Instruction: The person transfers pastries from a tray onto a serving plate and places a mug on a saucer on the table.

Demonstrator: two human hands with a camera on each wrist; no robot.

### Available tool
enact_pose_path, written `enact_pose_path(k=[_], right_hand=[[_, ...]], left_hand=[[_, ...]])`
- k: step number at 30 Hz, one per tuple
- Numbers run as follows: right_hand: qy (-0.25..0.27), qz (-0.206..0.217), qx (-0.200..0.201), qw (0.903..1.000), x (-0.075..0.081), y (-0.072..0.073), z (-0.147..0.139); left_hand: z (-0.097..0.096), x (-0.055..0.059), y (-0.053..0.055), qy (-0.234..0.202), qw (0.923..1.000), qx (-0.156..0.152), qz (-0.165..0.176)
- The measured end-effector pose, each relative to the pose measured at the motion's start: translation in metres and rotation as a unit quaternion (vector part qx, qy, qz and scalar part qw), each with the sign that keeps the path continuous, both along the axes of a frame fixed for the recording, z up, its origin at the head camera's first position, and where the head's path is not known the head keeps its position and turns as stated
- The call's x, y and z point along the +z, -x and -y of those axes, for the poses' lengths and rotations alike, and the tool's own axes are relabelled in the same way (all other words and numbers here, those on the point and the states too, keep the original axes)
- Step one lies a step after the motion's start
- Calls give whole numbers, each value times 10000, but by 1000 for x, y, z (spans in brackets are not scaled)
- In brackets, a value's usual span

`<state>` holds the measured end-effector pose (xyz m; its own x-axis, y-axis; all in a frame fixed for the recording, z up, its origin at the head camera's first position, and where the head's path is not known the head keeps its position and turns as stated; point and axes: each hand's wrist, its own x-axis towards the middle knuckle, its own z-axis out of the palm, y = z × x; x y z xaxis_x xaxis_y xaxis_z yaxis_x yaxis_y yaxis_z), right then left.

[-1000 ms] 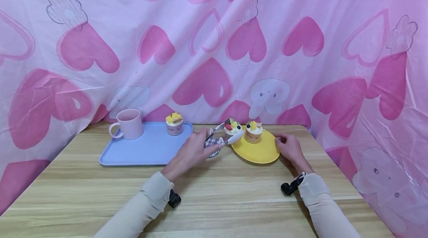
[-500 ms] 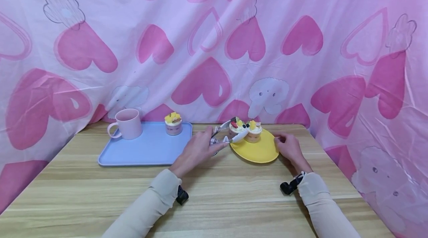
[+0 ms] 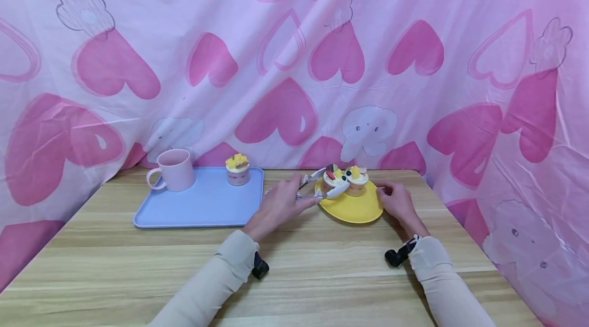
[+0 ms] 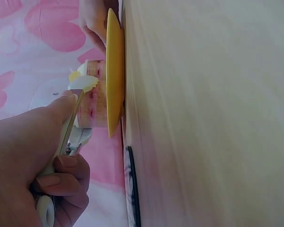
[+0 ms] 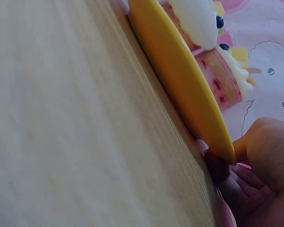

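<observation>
My left hand (image 3: pixel 281 203) grips a pair of tongs (image 3: pixel 339 190) with white tips. Between those tips is a dessert cup (image 3: pixel 329 182) topped with cream, a strawberry and yellow fruit, over the left part of a yellow plate (image 3: pixel 353 212). A second dessert cup (image 3: pixel 356 186) stands close beside it on the plate, and the two appear to touch. My right hand (image 3: pixel 398 204) pinches the plate's right rim, thumb above and fingers below in the right wrist view. The tongs' handles are largely hidden by the left hand.
On the left lies a blue tray (image 3: pixel 198 207) bearing a pink mug (image 3: pixel 177 169) and a third dessert cup (image 3: pixel 238 171). A flat, dark-rimmed patterned piece (image 4: pixel 132 187) lies on the table (image 3: pixel 322 276) below the left hand. Behind hangs a pink heart curtain (image 3: pixel 276 61).
My left hand has moved right with the tongs and the strawberry-topped cup, bringing it further over the plate. The second cup has shifted slightly right. My right hand stays at the rim.
</observation>
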<state>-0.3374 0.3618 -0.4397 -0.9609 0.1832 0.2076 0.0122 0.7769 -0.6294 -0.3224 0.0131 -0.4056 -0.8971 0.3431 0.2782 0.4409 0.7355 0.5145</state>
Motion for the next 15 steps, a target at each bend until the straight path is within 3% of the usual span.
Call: enact_pose_path(k=[10,15], right_hand=[[198,310,1,9993,3,-2,1],[279,447,-19,9986,4,-2,2]], left_hand=[[-7,-2,2,137,9999,7,-77],[-5,-1,3,41,9999,-144,31]])
